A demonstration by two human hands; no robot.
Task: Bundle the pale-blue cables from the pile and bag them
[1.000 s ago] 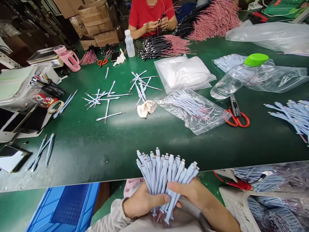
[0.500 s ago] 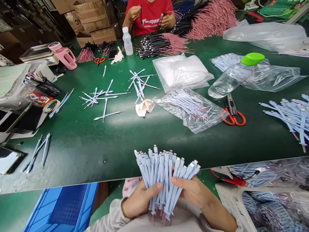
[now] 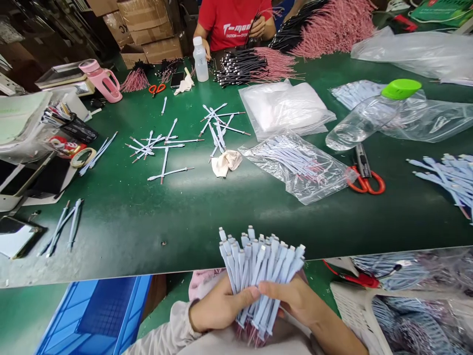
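Observation:
A thick bunch of short light-blue cables [image 3: 254, 261] stands upright in front of my body, metal-tipped connectors up and pinkish wire ends down. My left hand [image 3: 218, 305] is closed round its left side, thumb across the front. Round the right side, my right hand [image 3: 295, 298] is closed too, its thumb almost meeting the left one. The fingers behind the bunch are hidden. Beyond it on the green table [image 3: 207, 212] lie a clear bag of similar cables [image 3: 295, 160], a crumpled cream cloth [image 3: 226, 163] and loose blue cables [image 3: 158, 145].
Red-handled scissors [image 3: 371, 182] and a bottle with a green cap [image 3: 401, 89] lie to the right, near a cable pile [image 3: 449, 177]. Below are a blue crate [image 3: 55, 320] and a white basket [image 3: 354, 305]. A person in red [image 3: 234, 24] sits opposite.
My hands have drawn closer together, and the bunch is tighter, its connector ends less spread. Across the table, the person's one hand has come down beside the white bottle.

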